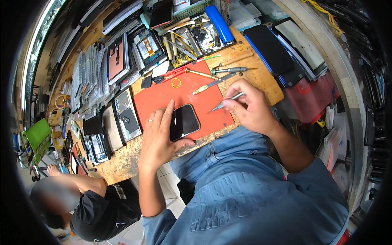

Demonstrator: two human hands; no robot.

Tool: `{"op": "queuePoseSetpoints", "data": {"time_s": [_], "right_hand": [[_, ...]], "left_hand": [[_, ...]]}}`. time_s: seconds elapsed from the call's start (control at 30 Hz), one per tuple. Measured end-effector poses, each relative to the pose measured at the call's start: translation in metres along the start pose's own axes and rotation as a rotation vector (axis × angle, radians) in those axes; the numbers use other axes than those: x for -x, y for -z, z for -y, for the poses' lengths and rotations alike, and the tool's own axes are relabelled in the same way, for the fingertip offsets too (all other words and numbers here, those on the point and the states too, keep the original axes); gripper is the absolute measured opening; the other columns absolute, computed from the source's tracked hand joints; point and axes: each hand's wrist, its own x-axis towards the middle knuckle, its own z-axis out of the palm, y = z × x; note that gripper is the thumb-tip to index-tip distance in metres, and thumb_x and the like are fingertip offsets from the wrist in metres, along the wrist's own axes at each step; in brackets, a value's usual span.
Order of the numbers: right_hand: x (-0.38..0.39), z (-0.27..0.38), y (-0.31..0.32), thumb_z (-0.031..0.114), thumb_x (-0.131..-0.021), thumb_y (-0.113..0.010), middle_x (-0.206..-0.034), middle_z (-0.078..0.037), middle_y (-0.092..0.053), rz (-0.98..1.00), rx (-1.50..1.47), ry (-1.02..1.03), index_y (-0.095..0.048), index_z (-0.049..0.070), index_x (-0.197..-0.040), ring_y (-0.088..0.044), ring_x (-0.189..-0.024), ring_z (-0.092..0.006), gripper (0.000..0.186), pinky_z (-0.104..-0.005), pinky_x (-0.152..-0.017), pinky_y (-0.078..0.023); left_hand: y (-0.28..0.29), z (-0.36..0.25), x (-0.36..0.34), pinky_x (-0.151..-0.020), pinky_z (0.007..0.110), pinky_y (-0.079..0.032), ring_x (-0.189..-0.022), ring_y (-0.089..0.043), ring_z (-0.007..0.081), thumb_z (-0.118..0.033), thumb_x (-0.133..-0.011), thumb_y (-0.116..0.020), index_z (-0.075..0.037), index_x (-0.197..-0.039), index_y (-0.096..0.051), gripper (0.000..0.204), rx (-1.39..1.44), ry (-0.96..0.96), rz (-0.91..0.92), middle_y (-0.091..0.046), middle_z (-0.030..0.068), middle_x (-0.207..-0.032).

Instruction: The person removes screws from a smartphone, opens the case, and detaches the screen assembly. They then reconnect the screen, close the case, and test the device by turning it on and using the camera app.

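Note:
A dark-screened smartphone (185,121) lies flat on an orange-red work mat (155,92). My left hand (160,132) rests against its left end, fingers stretched out and thumb apart along the near edge. Part of that end is hidden by the fingers. To the right of the phone, my right hand (250,105) pinches a slim silver craft knife (227,102) between thumb and fingers. Its pointed tip angles down and left above the mat, apart from the phone.
Behind the phone lie a flat metal blade tool (214,83), screwdrivers (234,70) and a yellow rubber band (176,83). A parts tray (204,34) and a blue cylinder (219,24) stand farther back. Opened devices (127,114) line the left; stacked tablets (269,49) sit right. Another person (102,212) sits at lower left.

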Motion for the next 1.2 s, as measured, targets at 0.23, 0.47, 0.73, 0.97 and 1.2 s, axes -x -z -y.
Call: {"op": "queuePoseSetpoints", "data": {"time_s": [0.23, 0.47, 0.73, 0.97, 1.2], "right_hand": [[0.006, -0.009, -0.008, -0.001, -0.103, -0.068, -0.102, -0.006, -0.063, -0.088, -0.386, -0.116, -0.057, 0.001, -0.118, -0.071, -0.086, -0.0114, 0.019, -0.0266, -0.074, -0.062], [0.006, -0.005, -0.014, -0.001, -0.103, -0.069, -0.104, -0.007, -0.064, -0.070, -0.488, -0.142, -0.058, 0.000, -0.119, -0.070, -0.092, -0.0123, 0.020, -0.0280, -0.080, -0.063], [0.013, -0.007, -0.020, -0.002, -0.102, -0.069, -0.108, -0.006, -0.065, -0.094, -0.478, -0.132, -0.059, -0.001, -0.118, -0.069, -0.097, -0.0112, 0.020, -0.0272, -0.086, -0.061], [0.017, -0.004, -0.018, -0.004, -0.100, -0.069, -0.110, -0.007, -0.065, -0.086, -0.419, -0.096, -0.059, 0.000, -0.119, -0.067, -0.102, -0.0115, 0.021, -0.0280, -0.087, -0.059], [0.024, 0.003, -0.016, -0.008, -0.098, -0.068, -0.108, -0.008, -0.067, -0.105, -0.424, -0.132, -0.059, 0.000, -0.117, -0.068, -0.099, -0.0117, 0.023, -0.0287, -0.089, -0.058]], "left_hand": [[0.002, 0.006, -0.008, -0.103, 0.048, -0.046, -0.115, -0.057, 0.0399, -0.019, -0.058, -0.093, -0.001, -0.139, -0.057, 0.090, 0.004, -0.136, 0.084, -0.061, 0.0169, -0.123], [-0.012, 0.009, 0.000, -0.098, 0.051, -0.048, -0.107, -0.060, 0.0437, -0.019, -0.057, -0.081, -0.004, -0.135, -0.056, 0.084, 0.101, -0.126, -0.047, -0.063, 0.0196, -0.116], [-0.035, 0.001, 0.003, -0.102, 0.052, -0.047, -0.111, -0.061, 0.0408, -0.010, -0.059, -0.078, -0.006, -0.140, -0.056, 0.083, -0.118, -0.085, -0.161, -0.064, 0.0178, -0.122], [-0.051, -0.013, 0.003, -0.108, 0.052, -0.047, -0.118, -0.063, 0.0394, -0.008, -0.060, -0.076, -0.004, -0.138, -0.061, 0.079, -0.164, -0.037, -0.307, -0.068, 0.0181, -0.124], [-0.055, -0.010, 0.003, -0.108, 0.053, -0.050, -0.116, -0.066, 0.0397, -0.009, -0.062, -0.075, -0.004, -0.137, -0.066, 0.076, -0.131, -0.066, -0.377, -0.069, 0.0183, -0.124]]}}
